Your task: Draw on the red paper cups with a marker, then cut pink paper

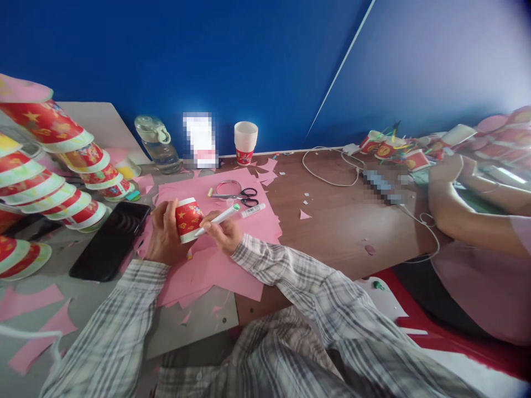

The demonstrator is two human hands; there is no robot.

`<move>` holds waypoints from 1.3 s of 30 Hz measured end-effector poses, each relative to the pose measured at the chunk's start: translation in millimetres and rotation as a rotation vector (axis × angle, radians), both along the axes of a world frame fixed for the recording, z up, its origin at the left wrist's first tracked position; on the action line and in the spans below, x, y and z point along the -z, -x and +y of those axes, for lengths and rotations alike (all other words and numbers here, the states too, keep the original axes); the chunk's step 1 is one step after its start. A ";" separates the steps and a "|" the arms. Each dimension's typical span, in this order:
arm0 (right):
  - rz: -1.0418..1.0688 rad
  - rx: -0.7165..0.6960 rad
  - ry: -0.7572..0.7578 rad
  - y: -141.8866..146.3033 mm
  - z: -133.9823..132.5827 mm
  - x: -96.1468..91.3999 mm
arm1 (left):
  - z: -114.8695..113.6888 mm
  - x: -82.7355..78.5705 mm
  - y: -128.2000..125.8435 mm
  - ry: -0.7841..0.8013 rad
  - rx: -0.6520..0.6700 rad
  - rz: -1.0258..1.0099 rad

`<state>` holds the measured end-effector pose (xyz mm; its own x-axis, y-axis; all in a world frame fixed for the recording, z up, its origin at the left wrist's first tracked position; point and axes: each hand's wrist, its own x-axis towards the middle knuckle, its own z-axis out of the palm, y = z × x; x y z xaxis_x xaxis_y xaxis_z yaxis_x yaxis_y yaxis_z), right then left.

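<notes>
My left hand (163, 235) is wrapped round a red paper cup (188, 217) with gold stars, tilted above a stack of pink paper (240, 272). In my right hand (225, 232) is a white marker (219, 219) with a green end; its lower tip meets or nearly meets the cup's rim. Just beyond the hands, black-handled scissors (249, 197) lie on the paper. A small white tube (253, 210) rests beside them, and a pinkish ring (228, 188), perhaps a tape roll, lies behind.
Stacked red cups (78, 213) lean at the left beside a black phone (110, 241). A water bottle (157, 146) and stacked white and red cups (245, 141) stand by the blue wall. White cable (332, 182) crosses the table; another person's arms (468, 204) rest at the right.
</notes>
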<state>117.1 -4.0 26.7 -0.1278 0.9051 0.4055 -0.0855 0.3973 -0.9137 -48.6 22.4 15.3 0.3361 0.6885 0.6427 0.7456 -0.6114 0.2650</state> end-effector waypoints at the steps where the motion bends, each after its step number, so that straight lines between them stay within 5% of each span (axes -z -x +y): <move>1: 0.009 -0.004 0.001 0.0 0.1 0.4 | 0.0 -0.2 0.0 0.003 0.003 0.001; 39: 0.017 0.030 0.092 0.2 1.0 -2.2 | 2.0 3.4 1.9 0.023 -0.014 -0.006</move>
